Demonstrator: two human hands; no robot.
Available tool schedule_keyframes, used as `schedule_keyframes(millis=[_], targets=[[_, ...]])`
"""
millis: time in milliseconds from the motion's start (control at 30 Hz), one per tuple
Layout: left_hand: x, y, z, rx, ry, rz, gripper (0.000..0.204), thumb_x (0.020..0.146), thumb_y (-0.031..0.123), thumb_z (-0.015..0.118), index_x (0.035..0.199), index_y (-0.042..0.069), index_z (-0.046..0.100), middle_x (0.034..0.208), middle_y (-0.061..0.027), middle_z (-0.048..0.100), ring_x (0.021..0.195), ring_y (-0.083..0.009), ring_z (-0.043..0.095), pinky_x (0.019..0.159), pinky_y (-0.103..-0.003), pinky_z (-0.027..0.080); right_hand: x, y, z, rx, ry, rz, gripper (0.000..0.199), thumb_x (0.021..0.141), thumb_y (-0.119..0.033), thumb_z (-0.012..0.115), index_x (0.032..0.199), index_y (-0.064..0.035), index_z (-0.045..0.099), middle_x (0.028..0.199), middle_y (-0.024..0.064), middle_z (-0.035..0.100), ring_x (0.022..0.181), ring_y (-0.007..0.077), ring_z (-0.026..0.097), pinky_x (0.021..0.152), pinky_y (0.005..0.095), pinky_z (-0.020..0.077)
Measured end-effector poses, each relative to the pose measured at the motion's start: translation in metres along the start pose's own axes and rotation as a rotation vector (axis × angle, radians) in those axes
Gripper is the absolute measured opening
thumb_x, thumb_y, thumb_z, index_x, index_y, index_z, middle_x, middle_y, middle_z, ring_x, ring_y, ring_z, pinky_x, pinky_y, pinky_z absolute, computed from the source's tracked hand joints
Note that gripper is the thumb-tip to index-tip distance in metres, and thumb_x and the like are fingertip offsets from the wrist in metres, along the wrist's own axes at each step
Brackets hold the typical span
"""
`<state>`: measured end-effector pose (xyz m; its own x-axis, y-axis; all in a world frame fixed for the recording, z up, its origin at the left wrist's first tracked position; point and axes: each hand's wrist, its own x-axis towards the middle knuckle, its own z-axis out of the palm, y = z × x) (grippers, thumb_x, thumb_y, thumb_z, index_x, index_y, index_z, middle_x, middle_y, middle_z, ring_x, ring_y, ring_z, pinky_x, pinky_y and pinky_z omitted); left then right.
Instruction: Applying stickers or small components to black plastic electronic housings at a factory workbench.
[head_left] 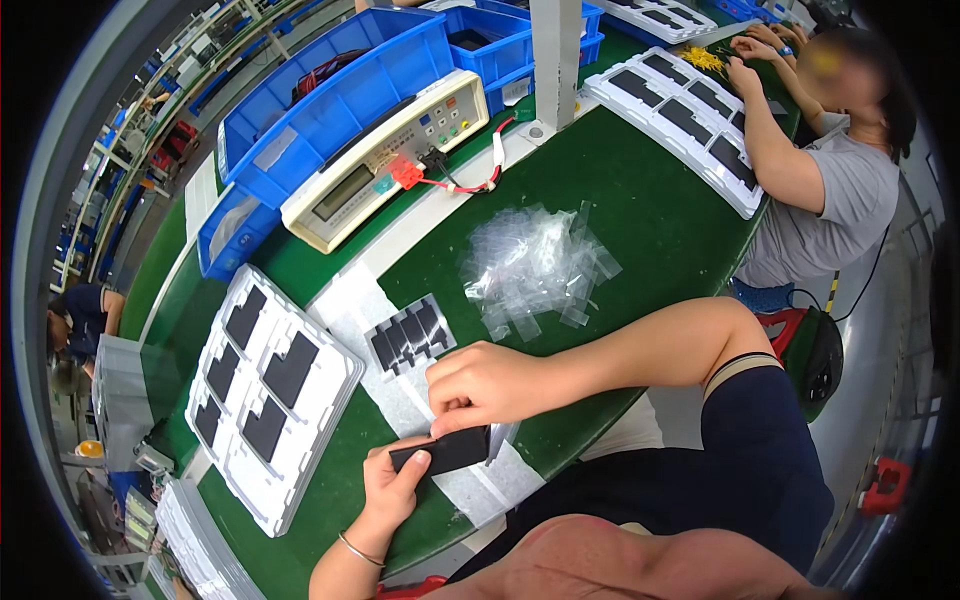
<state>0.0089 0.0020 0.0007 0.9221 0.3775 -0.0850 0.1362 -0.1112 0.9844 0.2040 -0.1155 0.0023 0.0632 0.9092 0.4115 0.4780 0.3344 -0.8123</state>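
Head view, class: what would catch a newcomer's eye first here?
Both hands meet low at centre, the left hand and right hand holding a flat black pad over the green table. Behind them lies a heap of clear plastic sleeves, and at left a white tray of black pads.

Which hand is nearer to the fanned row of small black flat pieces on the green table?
Right hand, just beside the fanned row of small black flat pieces. Left hand sits lower, farther off.
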Motion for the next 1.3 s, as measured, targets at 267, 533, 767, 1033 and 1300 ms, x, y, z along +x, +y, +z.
schedule_keyframes(millis=[267, 533, 767, 1033, 1300], targets=[[0.002, 0.003, 0.002, 0.085, -0.061, 0.033, 0.018, 0.082, 0.009, 0.058, 0.094, -0.004, 0.064, 0.079, -0.0098, 0.066, 0.070, -0.0124, 0.060, 0.067, -0.025, 0.047, -0.001, -0.002, 0.003, -0.043, -0.041, -0.066, 0.022, 0.079, -0.015, 0.063, 0.065, -0.0024, 0.052, 0.063, 0.0035, 0.046, 0.054, 0.0165, 0.046, 0.048, 0.0304, 0.0353], [0.000, -0.001, -0.002, 0.008, -0.056, 0.016, 0.021, 0.083, 0.012, 0.058, 0.096, -0.004, 0.064, 0.081, -0.0085, 0.067, 0.072, -0.0116, 0.060, 0.069, -0.025, 0.047, 0.002, -0.004, 0.005, 0.090, -0.075, 0.045, 0.017, 0.078, -0.014, 0.066, 0.070, -0.0025, 0.057, 0.064, 0.0020, 0.046, 0.053, 0.0113, 0.044, 0.047, 0.0261, 0.0340], [0.002, -0.003, -0.002, -0.034, -0.052, 0.000, 0.021, 0.083, 0.012, 0.058, 0.096, -0.004, 0.064, 0.083, -0.0093, 0.066, 0.074, -0.0124, 0.060, 0.070, -0.025, 0.047, 0.001, -0.008, 0.003, 0.031, -0.041, 0.045, 0.023, 0.077, -0.018, 0.066, 0.065, -0.0025, 0.053, 0.062, 0.0049, 0.046, 0.054, 0.0174, 0.048, 0.050, 0.0297, 0.0377], [-0.002, -0.014, -0.001, -0.219, 0.033, -0.011, 0.024, 0.082, 0.012, 0.060, 0.096, -0.009, 0.061, 0.090, -0.0120, 0.064, 0.081, -0.0147, 0.057, 0.077, -0.027, 0.044, -0.001, -0.001, 0.003, -0.010, -0.011, -0.048, 0.019, 0.077, -0.016, 0.065, 0.068, -0.0030, 0.055, 0.065, 0.0046, 0.048, 0.055, 0.0181, 0.050, 0.049, 0.0300, 0.0387], [-0.003, -0.012, -0.004, -0.214, 0.047, -0.036, 0.024, 0.082, 0.010, 0.060, 0.098, -0.008, 0.060, 0.092, -0.0125, 0.062, 0.082, -0.0155, 0.056, 0.078, -0.028, 0.043, -0.002, 0.001, 0.005, 0.059, 0.012, -0.049, 0.013, 0.078, -0.012, 0.060, 0.071, -0.0021, 0.055, 0.070, 0.0052, 0.050, 0.058, 0.0174, 0.052, 0.052, 0.0302, 0.0409]])
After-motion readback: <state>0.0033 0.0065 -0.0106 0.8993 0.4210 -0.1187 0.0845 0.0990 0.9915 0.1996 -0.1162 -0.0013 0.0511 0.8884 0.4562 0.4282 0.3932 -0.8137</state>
